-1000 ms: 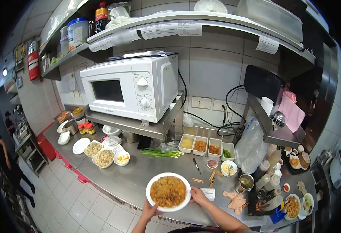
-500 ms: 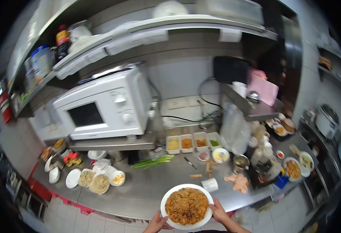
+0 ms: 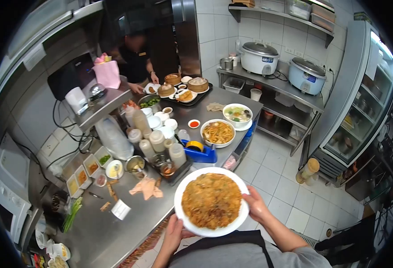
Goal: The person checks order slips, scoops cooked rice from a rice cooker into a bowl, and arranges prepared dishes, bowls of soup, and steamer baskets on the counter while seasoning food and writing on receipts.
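A round white plate (image 3: 181, 203) carries a browned, flat fried dish (image 3: 212, 201) that looks like an omelette or pancake. My left hand (image 3: 177, 230) grips the plate's lower left rim, fingers partly hidden beneath it. On the right rim, my right hand (image 3: 255, 204) has its thumb on top and the other fingers under the plate. The plate is held roughly level in front of my body, by the counter's edge. Closest to it on the counter are a blue tape dispenser (image 3: 203, 154) and a crumpled pinkish cloth (image 3: 147, 188).
Squeeze bottles (image 3: 157, 140) crowd the steel counter (image 3: 160, 210). Beyond stand a noodle dish (image 3: 218, 134), a soup bowl (image 3: 237, 114) and a black tray (image 3: 201, 96) with bamboo steamers. Another person (image 3: 138, 58) works at the far end. Rice cookers (image 3: 259, 58) and a glass-door fridge (image 3: 357, 102) stand right.
My view has swung to the right, from the microwave side toward the counter's far end and the fridge. The plate stays in both my hands and has come along with the turn.
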A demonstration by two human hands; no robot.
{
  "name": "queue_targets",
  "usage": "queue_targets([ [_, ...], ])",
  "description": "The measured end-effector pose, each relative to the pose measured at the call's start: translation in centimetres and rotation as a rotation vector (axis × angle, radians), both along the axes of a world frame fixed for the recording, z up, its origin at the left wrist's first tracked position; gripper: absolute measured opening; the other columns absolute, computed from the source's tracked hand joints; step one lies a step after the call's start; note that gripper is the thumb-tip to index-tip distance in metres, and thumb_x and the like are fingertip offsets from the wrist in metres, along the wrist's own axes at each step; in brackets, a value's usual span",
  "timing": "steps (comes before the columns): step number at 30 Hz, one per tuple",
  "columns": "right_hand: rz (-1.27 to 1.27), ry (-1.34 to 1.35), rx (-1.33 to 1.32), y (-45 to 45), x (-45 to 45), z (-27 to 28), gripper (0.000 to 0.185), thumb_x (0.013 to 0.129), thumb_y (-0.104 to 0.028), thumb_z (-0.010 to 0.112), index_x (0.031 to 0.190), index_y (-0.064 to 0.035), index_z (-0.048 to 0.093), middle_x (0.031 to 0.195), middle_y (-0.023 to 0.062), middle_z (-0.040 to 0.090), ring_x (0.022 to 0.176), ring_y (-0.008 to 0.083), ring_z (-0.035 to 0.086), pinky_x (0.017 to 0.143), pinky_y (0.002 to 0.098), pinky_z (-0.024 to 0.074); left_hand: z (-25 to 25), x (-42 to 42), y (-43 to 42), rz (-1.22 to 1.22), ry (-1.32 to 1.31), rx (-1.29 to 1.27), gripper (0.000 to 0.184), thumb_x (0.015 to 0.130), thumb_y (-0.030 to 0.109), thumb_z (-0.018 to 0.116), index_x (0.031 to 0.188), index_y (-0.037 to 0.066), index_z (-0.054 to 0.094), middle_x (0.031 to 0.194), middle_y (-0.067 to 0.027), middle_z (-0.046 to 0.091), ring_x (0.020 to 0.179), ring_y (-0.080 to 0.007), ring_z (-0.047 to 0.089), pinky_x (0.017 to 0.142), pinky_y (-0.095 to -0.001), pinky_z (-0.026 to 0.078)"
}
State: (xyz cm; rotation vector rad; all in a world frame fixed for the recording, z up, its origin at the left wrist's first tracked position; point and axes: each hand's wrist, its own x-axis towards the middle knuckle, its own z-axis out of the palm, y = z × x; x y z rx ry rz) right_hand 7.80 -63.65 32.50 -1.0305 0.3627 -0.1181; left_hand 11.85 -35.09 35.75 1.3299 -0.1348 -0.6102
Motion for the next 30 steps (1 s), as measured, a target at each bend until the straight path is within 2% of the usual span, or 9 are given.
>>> queue_targets([
  [4,-0.219,-0.029,0.027,-10.3,-2.9,0.5,0.030,0.090,-0.006,0.043,0.119,-0.0041,0.040,0.103,0.0148,0.057,0.091,0.0216,0.059,0.078,0.0335,0.0508,1.0,2.0,-10.1,-0.330,-0.016,0.126,0.051,0.096,0.030,0.034,0.138,0.008,0.013,0.104,-0.0174,0.056,0.088,-0.0251,0.062,0.080,-0.0353,0.049],
  [6,-0.315,-0.027,0.026,-15.2,-3.4,-1.3,0.029,0.090,-0.004,0.041,0.118,-0.0037,0.039,0.104,0.0143,0.056,0.092,0.0217,0.059,0.078,0.0334,0.0512,-1.6,4.1,-13.2,-0.423,-0.185,0.053,0.053,0.095,0.023,0.038,0.138,0.007,0.012,0.102,-0.0170,0.057,0.089,-0.0206,0.060,0.081,-0.0319,0.047],
  [8,-0.379,-0.043,0.023,-19.4,-3.3,-1.5,0.028,0.090,-0.003,0.039,0.117,-0.0033,0.039,0.105,0.0140,0.055,0.092,0.0214,0.059,0.078,0.0335,0.0513,-0.8,7.1,-15.6,-0.439,-0.271,0.032,0.053,0.094,0.018,0.042,0.138,0.006,0.015,0.102,-0.0157,0.058,0.088,-0.0194,0.060,0.080,-0.0305,0.047],
  [11,-0.480,-0.065,0.000,-24.9,-1.6,-1.9,0.026,0.090,-0.004,0.038,0.115,-0.0017,0.040,0.103,0.0134,0.056,0.090,0.0213,0.059,0.078,0.0338,0.0515,2.9,12.4,-20.1,-0.303,-0.487,0.296,0.046,0.093,0.021,0.047,0.131,0.003,0.029,0.100,-0.0110,0.059,0.088,-0.0160,0.059,0.080,-0.0297,0.046],
  [15,-0.567,-0.090,-0.014,-31.5,3.8,-2.7,0.025,0.090,-0.005,0.037,0.115,-0.0003,0.040,0.104,0.0131,0.055,0.090,0.0212,0.059,0.078,0.0345,0.0512,6.4,22.0,-27.8,-0.211,-0.638,0.259,0.039,0.091,0.015,0.049,0.125,-0.001,0.038,0.088,-0.0059,0.058,0.083,-0.0121,0.059,0.075,-0.0240,0.045],
  [19,-0.569,-0.126,-0.020,-37.9,10.8,-2.8,0.026,0.090,-0.005,0.037,0.116,-0.0003,0.037,0.106,0.0140,0.054,0.093,0.0221,0.058,0.081,0.0356,0.0504,5.2,35.5,-36.4,0.004,-1.020,0.536,0.038,0.081,0.014,0.055,0.118,0.006,0.050,0.097,-0.0163,0.058,0.091,-0.0305,0.057,0.081,-0.0362,0.045],
  [24,-0.598,-0.106,0.013,-45.0,20.3,-3.6,0.025,0.091,-0.004,0.035,0.116,-0.0012,0.038,0.107,0.0143,0.053,0.093,0.0237,0.058,0.080,0.0362,0.0511,-1.1,52.1,-45.2,0.001,-1.085,1.034,0.044,0.076,0.011,0.055,0.120,0.011,0.052,0.115,-0.0229,0.052,0.109,-0.0305,0.051,0.092,-0.0396,0.040],
  [27,-0.564,-0.060,0.006,-48.8,25.7,-4.2,0.025,0.091,-0.004,0.035,0.116,-0.0035,0.038,0.107,0.0140,0.053,0.093,0.0233,0.058,0.079,0.0365,0.0512,-6.9,58.9,-47.4,-0.131,-0.813,1.051,0.048,0.074,0.003,0.052,0.121,0.015,0.052,0.132,-0.0256,0.035,0.122,-0.0402,0.035,0.102,-0.0415,0.032],
  [30,-0.528,-0.065,-0.033,-52.0,31.7,-4.3,0.025,0.091,-0.005,0.037,0.116,-0.0044,0.038,0.106,0.0133,0.053,0.092,0.0221,0.058,0.078,0.0345,0.0513,-10.8,61.3,-48.5,-0.236,-0.848,1.153,0.049,0.076,0.005,0.053,0.122,0.019,0.051,0.138,-0.0244,0.025,0.126,-0.0385,0.030,0.102,-0.0427,0.031],
])
